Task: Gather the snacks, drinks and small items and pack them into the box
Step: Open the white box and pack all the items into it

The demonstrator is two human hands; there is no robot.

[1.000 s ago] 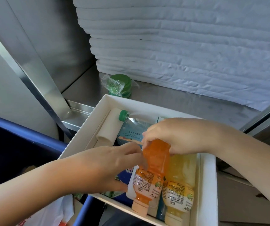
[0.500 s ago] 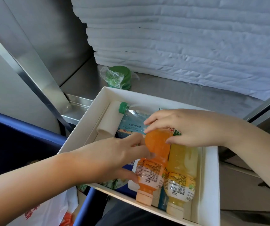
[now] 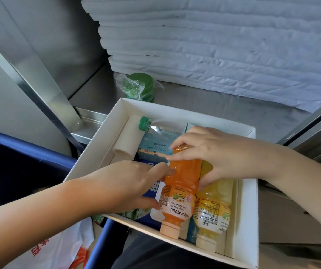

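Observation:
A white box (image 3: pixel 247 200) lies open in front of me. Inside it an orange juice bottle (image 3: pixel 179 193) lies with its cap toward me, beside a yellow juice bottle (image 3: pixel 213 212). My right hand (image 3: pixel 219 154) grips the orange bottle's far end, fingers curled over it. My left hand (image 3: pixel 124 183) touches the bottle's left side with its fingertips and covers a blue packet. At the box's far left lie a white roll (image 3: pixel 127 135) and a clear green-capped water bottle (image 3: pixel 155 129) over a light blue care-set pouch (image 3: pixel 155 150).
A green jar in clear plastic wrap (image 3: pixel 138 86) stands on the steel counter (image 3: pixel 223 111) behind the box. Stacked white padded sheets (image 3: pixel 223 41) fill the back. A slanted metal post (image 3: pixel 31 82) rises at left. A plastic bag (image 3: pixel 58 247) lies below.
The orange bottle has sunk lower into the box beside the yellow one. My right hand slid toward its far end, and my left hand stayed at its side.

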